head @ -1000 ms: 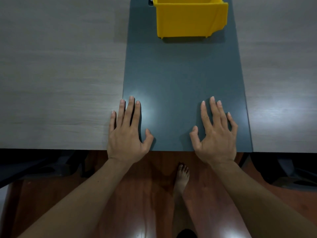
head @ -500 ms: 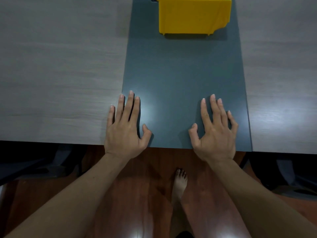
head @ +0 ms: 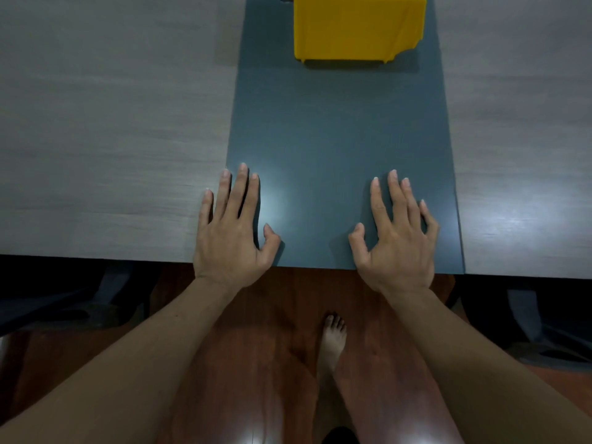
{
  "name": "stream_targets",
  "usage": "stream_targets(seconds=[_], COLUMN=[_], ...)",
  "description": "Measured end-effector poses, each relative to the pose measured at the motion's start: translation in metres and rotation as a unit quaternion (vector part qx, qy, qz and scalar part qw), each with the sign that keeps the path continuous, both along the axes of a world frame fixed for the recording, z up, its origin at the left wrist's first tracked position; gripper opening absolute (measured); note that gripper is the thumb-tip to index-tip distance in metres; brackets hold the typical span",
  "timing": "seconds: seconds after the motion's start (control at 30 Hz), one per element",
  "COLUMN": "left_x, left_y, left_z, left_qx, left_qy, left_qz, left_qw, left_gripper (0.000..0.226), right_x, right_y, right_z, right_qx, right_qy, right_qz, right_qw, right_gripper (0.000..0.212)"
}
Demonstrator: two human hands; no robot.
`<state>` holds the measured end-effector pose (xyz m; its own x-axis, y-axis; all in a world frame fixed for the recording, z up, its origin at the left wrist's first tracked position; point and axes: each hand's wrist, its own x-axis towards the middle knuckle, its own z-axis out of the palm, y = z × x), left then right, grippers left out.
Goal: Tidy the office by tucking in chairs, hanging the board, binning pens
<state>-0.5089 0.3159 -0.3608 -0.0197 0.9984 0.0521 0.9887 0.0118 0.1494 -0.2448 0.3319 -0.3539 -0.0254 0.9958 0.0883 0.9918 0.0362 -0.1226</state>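
A yellow plastic bin [head: 357, 27] stands at the far end of the table's dark blue-grey middle strip [head: 339, 129]; its inside is hidden from here. My left hand [head: 234, 229] lies palm down near the front edge, across the seam between the strip and the pale wood top. My right hand [head: 395, 235] rests on the strip's right side with fingers spread and slightly arched. Both hands hold nothing. No pens or board are in view.
Pale wood tabletops [head: 112, 129] flank the strip on both sides. Dark chair parts show under the table at the left [head: 57, 302] and at the right [head: 528, 312]. A bare foot [head: 333, 341] stands on the glossy reddish wood floor [head: 256, 363].
The view has tilted down a little, so the yellow bin sits higher in the frame. Both hands have stayed on the table near its front edge.
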Motion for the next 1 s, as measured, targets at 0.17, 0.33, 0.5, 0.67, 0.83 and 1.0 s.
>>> stream_targets(seconds=[0.17, 0.33, 0.5, 0.67, 0.83, 1.0], left_x=[0.001, 0.003, 0.006, 0.007, 0.006, 0.010], left_y=[0.000, 0.001, 0.008, 0.014, 0.018, 0.021], left_z=[0.002, 0.006, 0.014, 0.026, 0.040, 0.061], left_qx=[-0.003, -0.019, -0.050, -0.086, -0.135, -0.194], left_qy=[-0.012, -0.021, -0.024, -0.042, -0.078, -0.124], left_qz=[0.005, 0.009, 0.014, 0.021, 0.022, 0.056], left_qw=[1.000, 1.000, 0.998, 0.995, 0.988, 0.972], left_gripper=[0.088, 0.087, 0.087, 0.088, 0.090, 0.084], right_x=[0.002, 0.004, 0.005, 0.004, 0.006, 0.013], right_y=[0.000, 0.002, 0.008, 0.013, 0.015, 0.018], right_z=[0.002, 0.004, 0.012, 0.023, 0.029, 0.037], right_qx=[-0.009, -0.023, -0.054, -0.082, -0.102, -0.156], right_qy=[0.003, 0.005, 0.012, 0.010, 0.025, 0.084], right_qz=[0.001, 0.000, 0.001, 0.000, 0.004, 0.022], right_qw=[1.000, 1.000, 0.998, 0.997, 0.994, 0.984], right_gripper=[0.077, 0.079, 0.081, 0.081, 0.081, 0.084])
